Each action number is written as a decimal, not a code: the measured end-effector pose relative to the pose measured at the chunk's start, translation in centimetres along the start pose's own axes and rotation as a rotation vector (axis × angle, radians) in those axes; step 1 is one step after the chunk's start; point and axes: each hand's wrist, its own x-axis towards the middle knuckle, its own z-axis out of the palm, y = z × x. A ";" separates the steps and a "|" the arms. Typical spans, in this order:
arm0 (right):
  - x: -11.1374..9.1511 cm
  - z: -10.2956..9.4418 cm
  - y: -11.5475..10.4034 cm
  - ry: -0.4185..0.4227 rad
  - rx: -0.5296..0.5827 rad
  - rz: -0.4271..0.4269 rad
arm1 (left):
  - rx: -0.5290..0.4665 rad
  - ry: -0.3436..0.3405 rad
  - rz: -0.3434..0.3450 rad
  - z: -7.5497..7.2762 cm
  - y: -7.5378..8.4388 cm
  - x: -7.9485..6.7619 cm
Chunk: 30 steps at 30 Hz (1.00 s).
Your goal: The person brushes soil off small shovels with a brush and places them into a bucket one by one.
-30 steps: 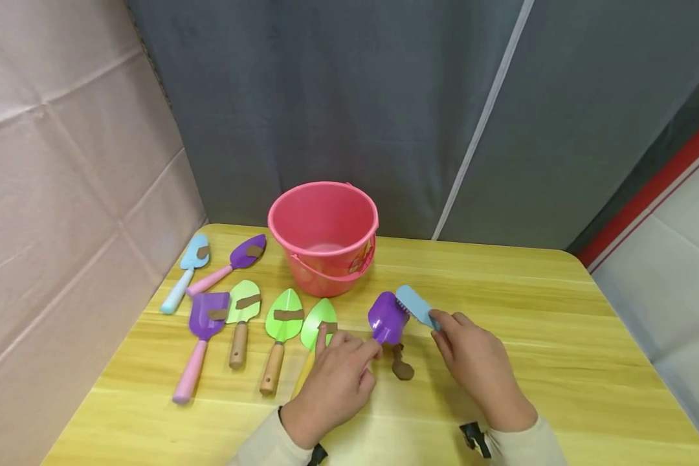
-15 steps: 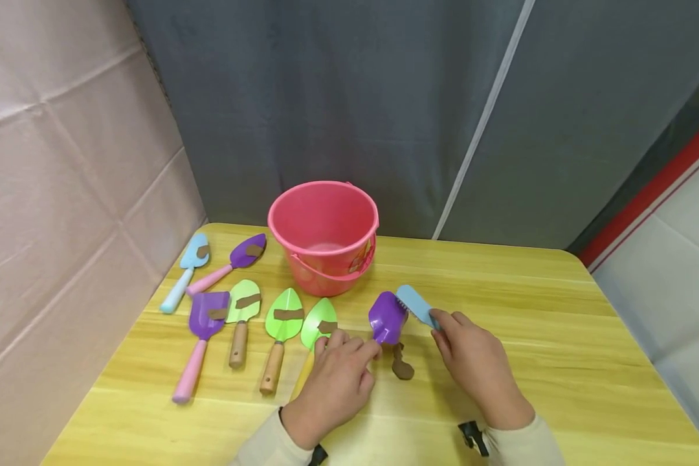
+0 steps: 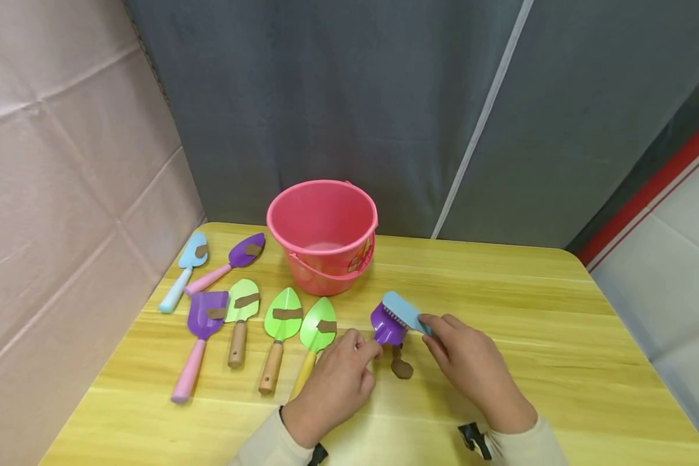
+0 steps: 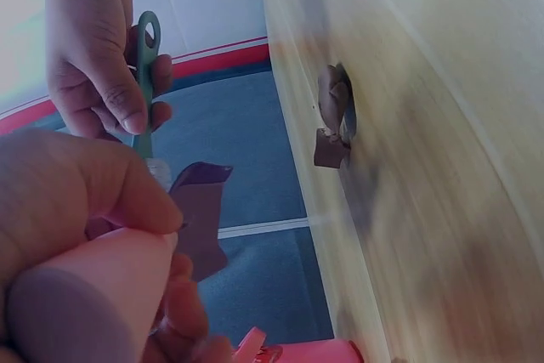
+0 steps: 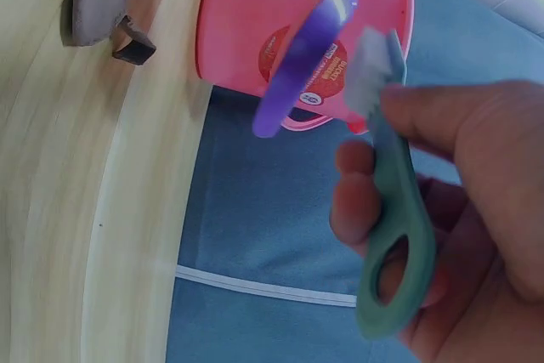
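My left hand [image 3: 336, 383] grips the pink handle [image 4: 119, 286] of a small purple shovel [image 3: 387, 332], lifted above the table. In my right hand [image 3: 472, 364] is a light blue brush [image 3: 402, 309], pinched between thumb and fingers. Its bristles lie over the shovel's blade in the head view and partly hide it. In the right wrist view the brush [image 5: 398, 201] is blurred at its bristle end, beside the purple blade [image 5: 308, 61]. Below the shovel, a brown clay-like lump [image 3: 402, 369] with smaller bits attached lies on the table.
A pink bucket [image 3: 326, 272] stands at the back. Left of my left hand lie several toy trowels, among them a green one [image 3: 283, 304], a purple shovel [image 3: 208, 309] and a blue one [image 3: 192, 252], with brown patches on their blades. A dark curtain [image 3: 349, 97] hangs behind.
The brush has moved left and slightly down across the purple blade, covering more of it. My left index finger has drawn back from the nearby green trowel, now fully showing its brown patch.
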 end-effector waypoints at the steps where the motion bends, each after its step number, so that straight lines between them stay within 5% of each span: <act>1: 0.0 0.0 0.0 -0.009 0.001 -0.015 | 0.015 0.010 0.005 0.0 0.0 0.0; 5: 0.2 0.0 0.1 -0.016 -0.031 -0.020 | 0.067 0.057 0.036 0.0 -0.1 0.1; 10: 0.1 0.0 0.4 0.079 -0.120 0.036 | 0.090 0.079 0.034 0.0 -0.1 0.2; 17: 0.3 0.2 0.4 0.014 -0.010 -0.109 | 0.090 0.056 0.005 -0.1 0.1 0.1; 23: 0.3 0.1 0.7 0.065 -0.107 0.023 | 0.075 0.076 0.021 0.0 0.0 0.2; 30: 0.3 0.2 0.7 -0.002 0.020 -0.138 | 0.067 0.086 0.005 0.1 -0.2 0.2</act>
